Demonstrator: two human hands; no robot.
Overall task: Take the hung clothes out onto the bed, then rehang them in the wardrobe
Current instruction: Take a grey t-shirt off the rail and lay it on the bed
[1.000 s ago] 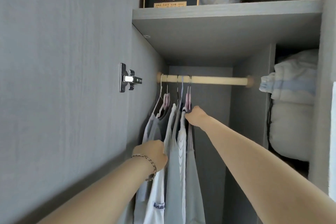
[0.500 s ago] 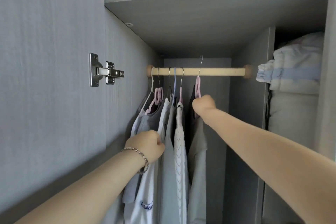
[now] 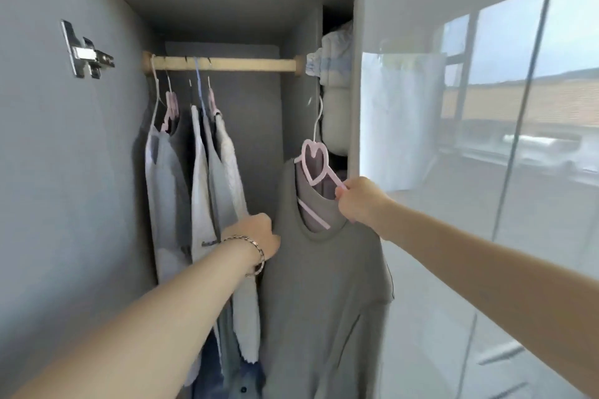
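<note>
My right hand (image 3: 358,199) grips the arm of a pink heart-shaped hanger (image 3: 314,160) that carries a grey-green T-shirt (image 3: 327,295), held off the rail in front of the wardrobe's right side. My left hand (image 3: 259,233), with a bracelet at the wrist, holds the T-shirt's left shoulder edge, beside the other clothes. Several pale garments (image 3: 207,191) still hang on hangers at the left end of the wooden rail (image 3: 227,63).
The open wardrobe door with a metal hinge (image 3: 86,55) stands at the left. Folded bedding (image 3: 335,74) fills the compartment to the right of the rail. A glossy door panel (image 3: 470,139) takes up the right side.
My right hand has lifted the pink hanger with the grey-green T-shirt off the rail and drawn it down and right, out of the wardrobe. My left hand moved from the hanging clothes to the T-shirt.
</note>
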